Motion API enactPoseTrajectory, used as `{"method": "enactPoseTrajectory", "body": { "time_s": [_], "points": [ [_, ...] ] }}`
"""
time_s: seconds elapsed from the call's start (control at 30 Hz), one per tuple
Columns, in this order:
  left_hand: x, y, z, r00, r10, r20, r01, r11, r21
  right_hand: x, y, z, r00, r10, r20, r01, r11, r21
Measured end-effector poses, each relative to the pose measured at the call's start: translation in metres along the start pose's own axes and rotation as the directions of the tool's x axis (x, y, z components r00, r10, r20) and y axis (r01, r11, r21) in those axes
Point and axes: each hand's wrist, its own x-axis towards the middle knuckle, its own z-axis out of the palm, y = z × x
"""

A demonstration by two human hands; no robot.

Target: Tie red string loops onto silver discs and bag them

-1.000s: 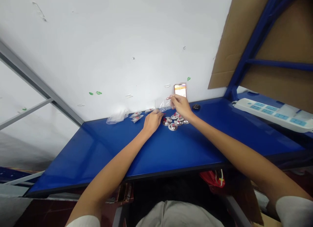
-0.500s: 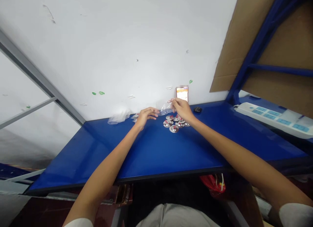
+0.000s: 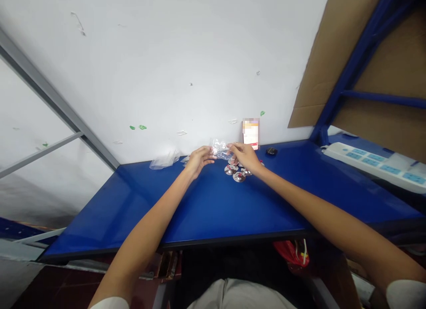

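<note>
Between my two hands a clear plastic bag is stretched above the blue table. My left hand pinches its left side, while my right hand grips the right edge. What lies inside the bag, if anything, is too glossy to make out. Just below my right hand sits a group of shiny round metal discs with red bits, partly covered by that hand. Behind my left hand, a few more pieces are mostly hidden. A stack of clear plastic bags lies to the left, near the wall.
A phone with a lit screen leans on the white wall behind my right hand. Right of it lies a small black object. A white power strip runs along the right side of the blue table. Cardboard and a blue frame stand at right.
My right hand has come down and slightly closer over the discs. The bag now looks more crumpled and glossy between my hands. The whole view has shifted slightly.
</note>
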Motion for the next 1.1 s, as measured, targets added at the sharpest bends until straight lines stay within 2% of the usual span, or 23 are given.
{"method": "enactPoseTrajectory", "body": {
  "time_s": [0.13,0.23,0.3,0.37,0.43,0.47,0.57,0.6,0.63,0.67,0.73,0.8,0.87,0.9,0.93,0.97,1.0,1.03,1.07,1.1],
  "points": [
    [-0.005,-0.008,0.005,0.991,-0.062,0.118,0.057,0.998,0.041,0.0,0.001,0.0,1.0,0.015,0.026,-0.015,1.0,-0.018],
    [-0.005,-0.01,0.009,0.986,-0.036,0.163,-0.002,0.975,0.223,-0.003,0.0,0.002,0.997,0.019,0.073,-0.013,0.996,-0.087],
    [0.0,-0.003,0.005,0.991,0.026,0.129,-0.076,0.917,0.392,-0.004,-0.001,0.002,0.991,0.021,0.13,-0.009,0.996,-0.093],
    [0.007,0.013,-0.011,0.988,0.146,0.044,-0.144,0.807,0.573,-0.004,-0.002,0.001,0.988,0.004,0.153,0.008,0.997,-0.076],
    [0.013,0.035,-0.04,0.931,0.352,-0.093,-0.172,0.651,0.739,-0.002,-0.001,-0.002,0.991,-0.031,0.132,0.045,0.994,-0.104],
    [0.014,0.046,-0.058,0.872,0.452,-0.187,-0.141,0.599,0.788,-0.002,-0.001,-0.004,0.991,-0.05,0.12,0.067,0.988,-0.14],
    [0.007,0.072,-0.117,0.692,0.613,-0.382,0.126,0.418,0.9,-0.002,-0.001,-0.007,0.988,-0.095,0.124,0.125,0.955,-0.267],
    [0.002,0.076,-0.135,0.649,0.626,-0.432,0.249,0.362,0.898,-0.002,-0.001,-0.007,0.986,-0.105,0.131,0.141,0.943,-0.302],
    [-0.003,0.078,-0.149,0.641,0.596,-0.483,0.374,0.306,0.875,-0.002,-0.002,-0.006,0.983,-0.115,0.14,0.157,0.93,-0.333],
    [-0.009,0.077,-0.159,0.647,0.551,-0.527,0.481,0.241,0.843,-0.003,-0.002,-0.005,0.981,-0.128,0.147,0.173,0.916,-0.362],
    [-0.017,0.074,-0.168,0.656,0.548,-0.519,0.568,0.093,0.818,-0.004,-0.004,-0.003,0.975,-0.157,0.158,0.209,0.89,-0.406],
    [-0.02,0.071,-0.162,0.654,0.625,-0.427,0.562,-0.024,0.827,-0.006,-0.006,-0.002,0.968,-0.188,0.164,0.242,0.866,-0.438],
    [-0.018,0.073,-0.146,0.65,0.695,-0.306,0.5,-0.088,0.862,-0.006,-0.006,-0.002,0.962,-0.212,0.172,0.269,0.837,-0.476],
    [-0.016,0.075,-0.137,0.672,0.694,-0.257,0.447,-0.104,0.889,-0.007,-0.006,-0.003,0.959,-0.22,0.18,0.282,0.817,-0.503],
    [-0.013,0.077,-0.127,0.728,0.653,-0.211,0.372,-0.117,0.921,-0.007,-0.005,-0.003,0.956,-0.226,0.189,0.293,0.794,-0.533],
    [-0.01,0.079,-0.118,0.81,0.567,-0.152,0.271,-0.131,0.954,-0.008,-0.005,-0.003,0.953,-0.225,0.202,0.301,0.771,-0.561],
    [-0.007,0.08,-0.11,0.893,0.443,-0.078,0.155,-0.14,0.978,-0.009,-0.004,-0.003,0.952,-0.217,0.215,0.303,0.753,-0.584],
    [-0.005,0.079,-0.104,0.953,0.303,-0.002,0.045,-0.134,0.99,-0.009,-0.003,-0.003,0.952,-0.205,0.227,0.302,0.742,-0.598],
    [-0.003,0.078,-0.098,0.984,0.171,0.06,-0.04,-0.116,0.992,-0.01,-0.001,-0.002,0.952,-0.193,0.239,0.301,0.739,-0.603],
    [-0.002,0.075,-0.094,0.993,0.069,0.092,-0.085,-0.096,0.992,-0.011,0.0,-0.001,0.95,-0.186,0.25,0.302,0.741,-0.599]
  ]
}}
